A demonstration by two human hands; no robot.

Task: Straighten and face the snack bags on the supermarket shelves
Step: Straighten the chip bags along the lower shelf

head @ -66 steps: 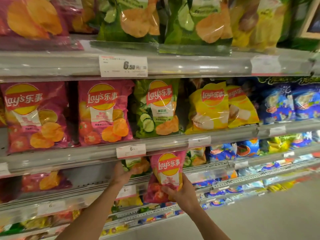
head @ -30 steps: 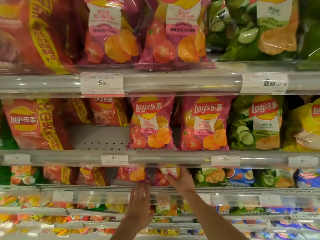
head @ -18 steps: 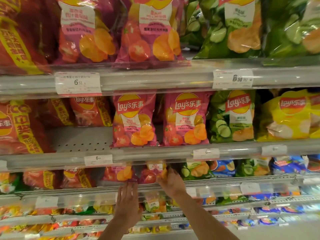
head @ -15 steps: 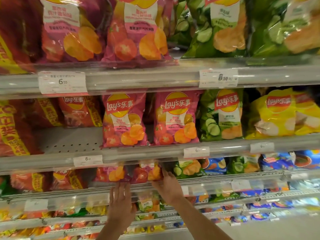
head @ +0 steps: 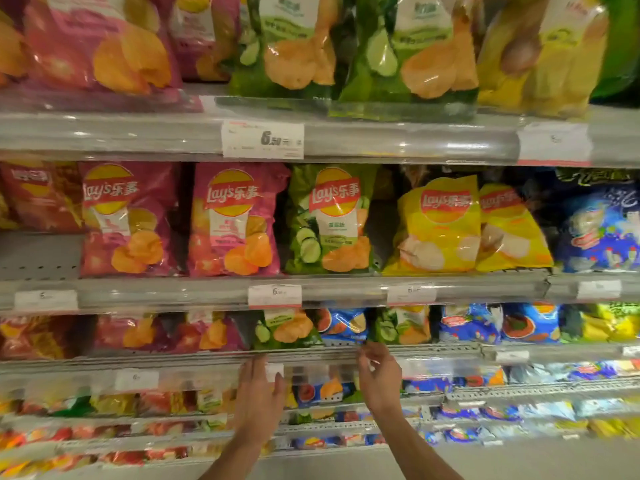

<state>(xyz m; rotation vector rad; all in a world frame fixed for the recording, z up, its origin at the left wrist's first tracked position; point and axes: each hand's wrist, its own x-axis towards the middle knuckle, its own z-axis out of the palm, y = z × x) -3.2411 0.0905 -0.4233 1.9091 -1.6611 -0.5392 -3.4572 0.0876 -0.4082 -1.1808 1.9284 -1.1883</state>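
Head view showed that we held our left hand (head: 258,393) and right hand (head: 379,377) with loose, empty fingers at the shelf rail (head: 433,349), just below the green bag (head: 285,329) and blue bag (head: 343,323).

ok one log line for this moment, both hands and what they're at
left hand: open, at clear plastic shelf rail | right hand: loosely curled, empty, below blue crisp bag | bags: none held
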